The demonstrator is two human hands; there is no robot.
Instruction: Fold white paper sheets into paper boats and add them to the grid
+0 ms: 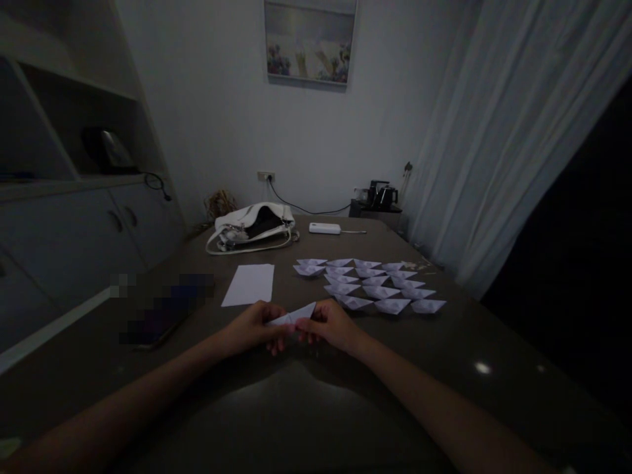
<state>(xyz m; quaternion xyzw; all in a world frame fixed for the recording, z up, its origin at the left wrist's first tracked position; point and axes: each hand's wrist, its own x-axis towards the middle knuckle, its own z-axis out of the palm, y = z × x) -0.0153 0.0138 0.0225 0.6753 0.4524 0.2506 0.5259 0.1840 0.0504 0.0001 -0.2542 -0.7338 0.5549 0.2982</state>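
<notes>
A folded white paper boat (295, 315) is held between my two hands above the near part of the table. My left hand (257, 324) pinches its left end, fingers curled beneath. On the other side, my right hand (332, 322) grips the right part, thumb in front. One pointed tip rises between the hands; the lower part is covered by fingers. Beyond my right hand, several finished paper boats (378, 291) stand in rows. White paper sheets (249, 284) lie flat past my left hand.
A white handbag (254, 226) sits at the table's far end, beside a white power bank (324, 228) with a short cable. To the left lies a dark, pixelated flat object (168, 309). A coffee maker (382, 195) stands behind the table; a curtain (474, 131) hangs at right.
</notes>
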